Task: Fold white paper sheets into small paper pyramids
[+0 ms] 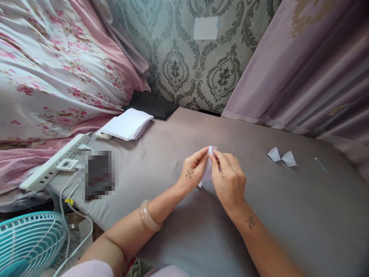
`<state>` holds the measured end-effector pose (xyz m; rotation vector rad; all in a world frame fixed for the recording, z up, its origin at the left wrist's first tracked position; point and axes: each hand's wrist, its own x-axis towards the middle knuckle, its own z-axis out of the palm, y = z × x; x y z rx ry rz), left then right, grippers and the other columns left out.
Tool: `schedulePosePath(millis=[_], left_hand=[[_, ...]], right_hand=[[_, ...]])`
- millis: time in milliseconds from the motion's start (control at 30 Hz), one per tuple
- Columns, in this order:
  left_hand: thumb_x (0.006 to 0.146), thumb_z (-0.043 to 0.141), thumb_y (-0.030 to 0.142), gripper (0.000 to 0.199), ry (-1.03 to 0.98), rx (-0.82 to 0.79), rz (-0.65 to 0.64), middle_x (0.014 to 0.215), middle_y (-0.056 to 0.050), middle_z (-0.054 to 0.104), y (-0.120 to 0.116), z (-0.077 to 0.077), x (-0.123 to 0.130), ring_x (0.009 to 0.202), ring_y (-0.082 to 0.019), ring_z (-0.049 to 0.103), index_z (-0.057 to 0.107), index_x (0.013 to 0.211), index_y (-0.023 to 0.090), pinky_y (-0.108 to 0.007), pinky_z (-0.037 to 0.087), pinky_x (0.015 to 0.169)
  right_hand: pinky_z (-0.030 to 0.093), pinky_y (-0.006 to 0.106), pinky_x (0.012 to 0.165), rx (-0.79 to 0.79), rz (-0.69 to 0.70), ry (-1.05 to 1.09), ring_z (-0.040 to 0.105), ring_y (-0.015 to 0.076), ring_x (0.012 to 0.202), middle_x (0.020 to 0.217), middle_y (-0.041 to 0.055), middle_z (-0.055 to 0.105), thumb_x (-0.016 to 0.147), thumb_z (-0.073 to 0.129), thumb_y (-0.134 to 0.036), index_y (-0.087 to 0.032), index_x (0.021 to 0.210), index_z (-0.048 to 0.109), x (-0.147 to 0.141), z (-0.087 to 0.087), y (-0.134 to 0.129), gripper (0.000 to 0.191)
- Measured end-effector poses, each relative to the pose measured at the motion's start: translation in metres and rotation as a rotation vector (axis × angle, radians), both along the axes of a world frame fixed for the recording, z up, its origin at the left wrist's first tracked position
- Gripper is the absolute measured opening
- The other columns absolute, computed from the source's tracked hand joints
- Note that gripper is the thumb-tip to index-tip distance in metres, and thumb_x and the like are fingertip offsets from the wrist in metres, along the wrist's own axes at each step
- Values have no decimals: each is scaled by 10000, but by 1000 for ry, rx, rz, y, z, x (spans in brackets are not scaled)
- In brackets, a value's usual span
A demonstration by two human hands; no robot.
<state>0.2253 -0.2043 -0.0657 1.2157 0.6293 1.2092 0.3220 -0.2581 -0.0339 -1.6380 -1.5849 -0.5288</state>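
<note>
A small folded sheet of white paper (206, 175) is held up between both hands over the grey-covered surface. My left hand (193, 169) pinches its upper left side with thumb and fingers. On the other side, my right hand (229, 173) grips the top right edge, fingers curled, and hides part of the sheet. A corner of the paper pokes out above the fingertips, and a lower edge hangs between the hands. To the right lie two folded paper pieces, one (274, 154) beside the other (289, 159).
A stack of white paper (128, 124) lies at the back left near a black folded item (154, 104). A power strip (54, 163) with cables runs along the left edge, above a blue fan (31, 242). A thin stick (321, 164) lies at right.
</note>
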Motion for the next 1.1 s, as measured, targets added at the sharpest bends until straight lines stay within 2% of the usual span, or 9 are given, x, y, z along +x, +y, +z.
schedulePosePath(millis=[100, 233, 533, 833, 1100], left_hand=[[872, 604, 292, 322, 9, 22, 5, 1166, -78, 698, -1, 2, -1, 1118, -224, 627, 684, 1166, 189, -381, 453, 1034], [872, 607, 298, 316, 18, 40, 7, 1150, -74, 703, -1, 3, -1, 1115, -223, 628, 689, 1159, 195, -380, 451, 1036], [882, 591, 288, 307, 46, 73, 1, 1159, -63, 700, -2, 2, -1, 1116, -213, 626, 687, 1161, 206, -376, 447, 1039], [888, 587, 316, 326, 46, 75, -27, 1140, -67, 707, -4, 4, 0, 1072, -218, 646, 678, 1181, 206, -374, 480, 997], [903, 569, 309, 323, 41, 113, -71, 1182, -59, 692, -10, 8, 0, 1120, -215, 631, 670, 1198, 222, -365, 458, 1037]], right_hand=[[469, 287, 719, -29, -30, -24, 606, 177, 809, 849, 69, 676, 958, 475, -231, -181, 1148, 668, -2, 0, -1, 276], [462, 296, 700, -47, -14, 15, 582, 175, 782, 806, 64, 645, 967, 442, -233, -205, 1153, 674, -3, 0, -1, 299], [490, 303, 712, -76, 113, 300, 593, 158, 745, 797, 44, 608, 947, 467, -247, -187, 1084, 699, 0, 4, 1, 276], [494, 282, 679, -71, 123, 417, 559, 123, 654, 784, 16, 605, 913, 512, -251, -211, 1006, 701, 0, 7, 1, 214], [476, 279, 651, -34, 106, 459, 543, 117, 646, 818, 23, 627, 899, 524, -247, -204, 889, 675, 1, 10, 3, 157]])
